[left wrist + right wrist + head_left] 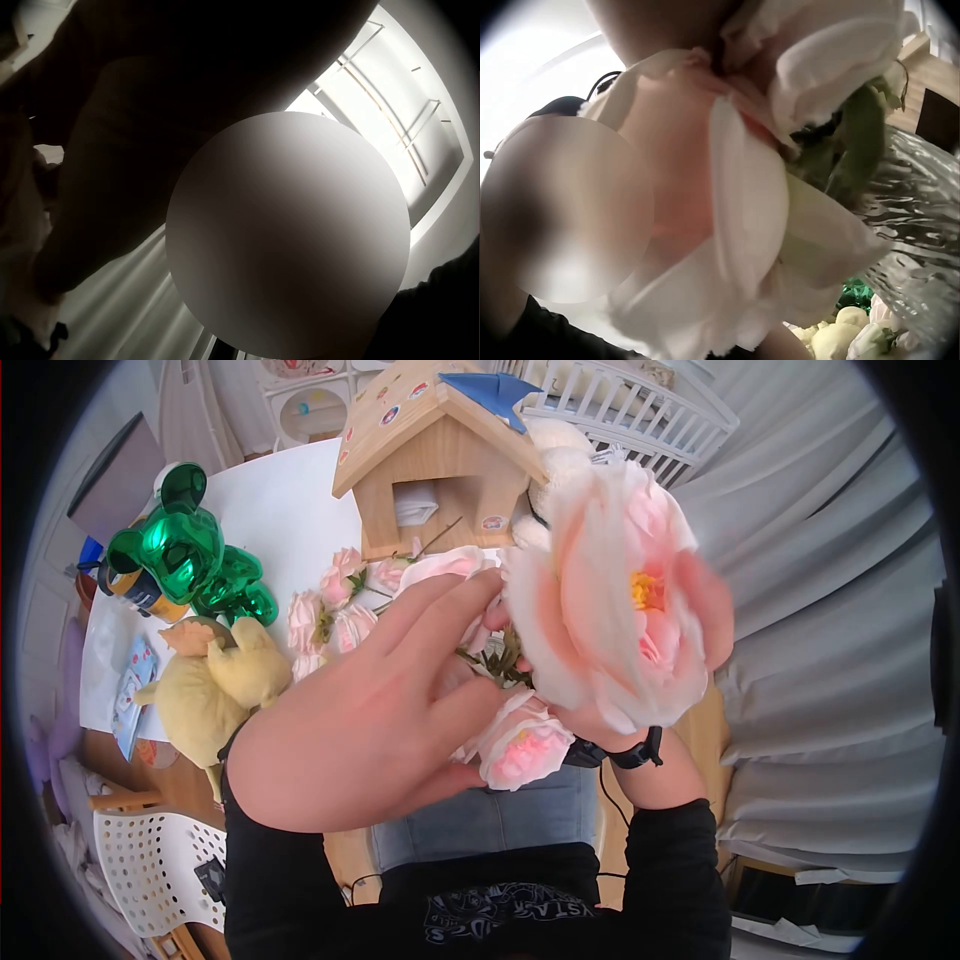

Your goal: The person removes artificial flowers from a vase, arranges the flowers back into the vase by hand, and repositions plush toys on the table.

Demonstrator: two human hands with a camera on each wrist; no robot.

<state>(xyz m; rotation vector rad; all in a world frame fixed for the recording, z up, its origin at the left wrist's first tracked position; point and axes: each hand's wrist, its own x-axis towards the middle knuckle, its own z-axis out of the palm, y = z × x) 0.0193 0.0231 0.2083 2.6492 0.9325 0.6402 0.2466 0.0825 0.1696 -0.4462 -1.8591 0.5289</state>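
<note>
A large pale pink flower (590,600) with a yellow centre fills the right of the head view; the right hand (706,610) grips it from behind, mostly hidden by petals. The left hand (370,700) curls round green stems and leaves (498,663) beside it, its fingertips partly hidden. Below these fingers hangs a smaller pink rose (525,745). In the right wrist view big petals (750,202) nearly cover the picture, with a ribbed clear vessel (922,225) at the right. The left wrist view is dark and shows no flower.
Several pink roses (345,585) lie on the white table (290,490). Behind stands a wooden house (470,450). To the left are a shiny green bear figure (190,550) and a yellow plush toy (205,690). Grey curtains (810,610) hang at right.
</note>
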